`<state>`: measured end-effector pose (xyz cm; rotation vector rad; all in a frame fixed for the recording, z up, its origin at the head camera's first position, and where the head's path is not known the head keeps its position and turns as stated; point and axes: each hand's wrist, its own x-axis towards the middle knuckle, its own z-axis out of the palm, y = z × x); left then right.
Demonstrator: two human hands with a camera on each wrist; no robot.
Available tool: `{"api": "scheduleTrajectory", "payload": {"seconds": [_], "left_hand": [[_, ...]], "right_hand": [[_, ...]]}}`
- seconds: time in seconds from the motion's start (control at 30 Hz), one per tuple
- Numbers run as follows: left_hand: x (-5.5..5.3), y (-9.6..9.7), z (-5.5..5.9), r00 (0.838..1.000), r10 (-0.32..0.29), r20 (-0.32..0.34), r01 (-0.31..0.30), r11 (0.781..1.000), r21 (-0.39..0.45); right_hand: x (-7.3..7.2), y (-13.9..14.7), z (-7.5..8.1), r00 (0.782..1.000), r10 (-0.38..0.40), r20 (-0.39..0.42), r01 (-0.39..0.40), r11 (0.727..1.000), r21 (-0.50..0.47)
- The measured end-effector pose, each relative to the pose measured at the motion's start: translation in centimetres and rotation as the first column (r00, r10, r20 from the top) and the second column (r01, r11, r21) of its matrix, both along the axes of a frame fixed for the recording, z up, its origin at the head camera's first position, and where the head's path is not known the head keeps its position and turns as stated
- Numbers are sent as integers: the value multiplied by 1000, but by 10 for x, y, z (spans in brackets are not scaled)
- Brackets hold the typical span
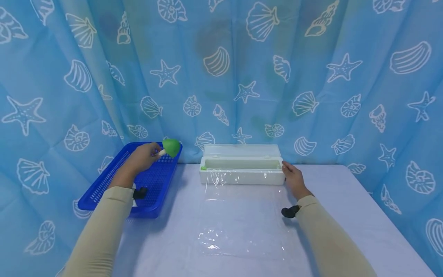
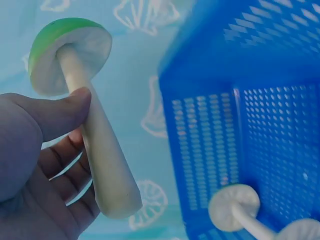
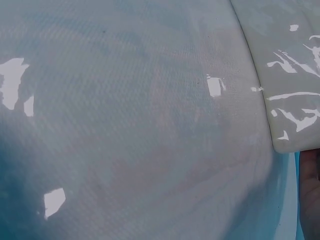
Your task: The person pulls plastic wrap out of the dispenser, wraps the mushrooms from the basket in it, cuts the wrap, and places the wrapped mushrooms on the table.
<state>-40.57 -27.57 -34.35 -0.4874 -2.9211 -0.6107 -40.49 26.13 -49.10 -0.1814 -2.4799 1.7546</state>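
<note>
My left hand [image 1: 142, 156] is raised over the blue basket [image 1: 162, 200] and pinches the pale stem of a green-capped toy mushroom [image 2: 107, 150]. Its thumb lies across the stem below the cap, which tips up and to the right in the head view. On the table, a long white box [image 1: 242, 177] has its lid [image 1: 241, 150] raised at the back. At the box's right end, my right hand [image 1: 295, 180] touches the end wall with its fingers. Only a sliver of that hand shows in the right wrist view, beside the box's corner.
Clear plastic film [image 1: 242, 242] covers the box's front and spreads over the white tabletop [image 1: 332, 184]. More mushrooms, among them a pale one [image 2: 234, 207], lie inside the basket. A blue shell-print curtain [image 1: 242, 111] hangs right behind the table.
</note>
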Motion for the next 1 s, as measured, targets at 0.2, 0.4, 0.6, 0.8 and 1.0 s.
{"api": "scheduleTrajectory", "payload": {"seconds": [0.2,0.4,0.6,0.8,1.0], "left_hand": [[6,21,6,999,-48,12,48,998,37],[11,44,0,995,-102,-1,102,993,61],[17,66,-10,991,-133,25,131,989,65],[21,89,-17,981,-196,-6,196,979,60],[30,114,-25,964,-262,-53,263,965,14]], "right_hand": [[-2,-1,-1,1000,9,-6,-9,1000,-24],[-3,1,-3,1000,13,-24,-14,999,-37],[-1,1,-3,1000,15,-24,-16,998,-56],[-5,2,-3,1000,7,-19,-8,999,-42],[-8,4,-5,1000,1,4,-1,999,-35]]}}
